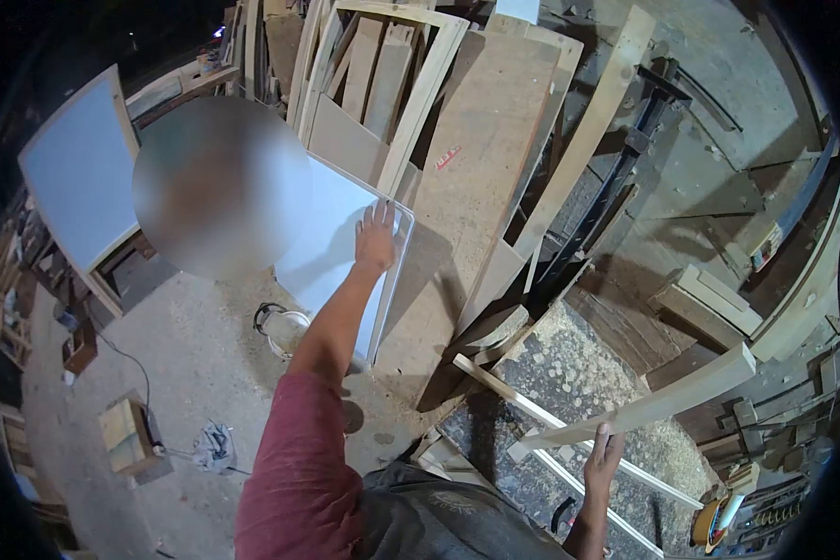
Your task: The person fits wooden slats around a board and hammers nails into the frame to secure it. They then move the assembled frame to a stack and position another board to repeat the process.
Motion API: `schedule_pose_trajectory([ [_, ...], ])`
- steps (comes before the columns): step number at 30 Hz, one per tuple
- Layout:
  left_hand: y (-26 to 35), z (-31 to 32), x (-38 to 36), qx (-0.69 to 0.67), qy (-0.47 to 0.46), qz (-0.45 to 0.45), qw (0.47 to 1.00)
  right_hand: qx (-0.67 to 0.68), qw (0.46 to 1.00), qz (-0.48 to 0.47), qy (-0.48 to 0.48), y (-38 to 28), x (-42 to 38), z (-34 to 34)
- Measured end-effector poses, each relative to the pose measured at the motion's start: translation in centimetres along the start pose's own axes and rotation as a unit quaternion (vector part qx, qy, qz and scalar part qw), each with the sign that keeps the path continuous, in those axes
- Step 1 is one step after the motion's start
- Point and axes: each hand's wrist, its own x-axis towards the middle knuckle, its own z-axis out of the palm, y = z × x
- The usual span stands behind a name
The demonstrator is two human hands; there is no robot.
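My left hand (pixel 376 235) lies flat on a white panel (pixel 331 224) near its upper right corner, fingers spread. The panel has a pale edging and leans beside a broad plywood board. At the lower right, my right hand (pixel 604 457) is at the near edge of a curved wooden rail (pixel 663 401). Its fingertips overlap the rail and seem to grip it; the other fingers are hidden. Beneath the rail, two thin wooden strips (pixel 616 457) cross a sawdust-covered bench (pixel 569 359).
Another person, head blurred (pixel 219 187), is beyond the white panel. A framed panel (pixel 82 173) stands at the left. A white bucket (pixel 285 331) and a wooden block (pixel 129 437) with a cable are on the floor. A long bar clamp (pixel 616 177) lies right of the plywood board (pixel 481 121).
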Motion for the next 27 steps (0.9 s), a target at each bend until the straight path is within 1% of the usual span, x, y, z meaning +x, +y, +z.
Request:
schedule_pose_trajectory([
  [2,-0.9,0.4,0.5,0.057,-0.075,0.002,0.996,0.001,1.000,0.014,-0.007,-0.5,0.1,0.1],
  [3,-1.1,0.8,0.4,0.059,-0.078,0.004,0.995,0.004,1.000,0.023,-0.015,-0.6,0.1,0.1],
  [5,-1.5,1.0,0.3,0.074,-0.023,0.030,0.997,-0.003,1.000,0.019,-0.004,-0.2,0.2,0.3],
  [6,-1.9,0.9,0.4,0.076,-0.025,0.033,0.996,-0.013,1.000,0.016,-0.001,-0.2,0.3,0.3],
  [8,-2.4,-0.5,0.9,0.108,0.011,0.091,0.990,-0.011,1.000,0.020,0.005,-0.8,0.4,0.5],
  [9,-2.7,-1.5,1.3,0.107,0.009,0.093,0.990,-0.011,1.000,0.022,0.007,-0.8,0.5,0.5],
  [11,-3.5,-3.3,3.0,0.139,-0.018,0.178,0.974,-0.024,0.999,0.025,0.006,-0.5,0.6,0.4],
  [12,-4.2,-3.4,3.7,0.162,0.015,0.215,0.963,-0.024,0.999,0.028,0.008,-0.2,0.7,0.5],
  [13,-4.3,-4.0,4.5,0.161,0.014,0.218,0.963,-0.022,0.999,0.023,0.014,0.2,0.8,0.5],
  [15,-4.4,-5.6,5.5,0.147,-0.070,0.285,0.945,-0.023,0.999,0.022,0.017,0.5,0.6,0.4],
  [16,-4.7,-5.5,5.5,0.077,-0.070,0.316,0.943,-0.025,0.999,0.028,0.012,0.5,0.6,0.4],
  [17,-5.1,-4.9,5.2,0.076,-0.075,0.314,0.944,-0.028,0.999,0.033,0.006,0.5,0.6,0.3],
  [19,-5.8,-3.6,4.4,-0.050,-0.118,0.285,0.950,-0.031,0.999,0.031,0.002,0.8,0.7,0.2],
  [20,-5.9,-3.2,3.8,-0.049,-0.122,0.282,0.950,-0.013,0.999,0.031,-0.015,1.1,0.8,0.1],
  [22,-5.8,-2.3,1.9,-0.107,-0.046,0.310,0.944,0.006,0.999,0.036,-0.038,1.9,0.6,0.0],
  [24,-4.2,-3.0,-0.4,-0.124,-0.067,0.311,0.940,-0.003,0.999,0.031,0.009,2.5,0.8,0.3],
  [25,-3.3,-3.2,-1.6,-0.141,-0.084,0.318,0.934,0.000,1.000,0.028,-0.001,1.9,0.9,0.3],
  [27,-1.7,-1.6,-5.0,-0.164,-0.027,0.341,0.925,-0.009,0.999,0.043,-0.014,0.4,1.4,0.3],
])
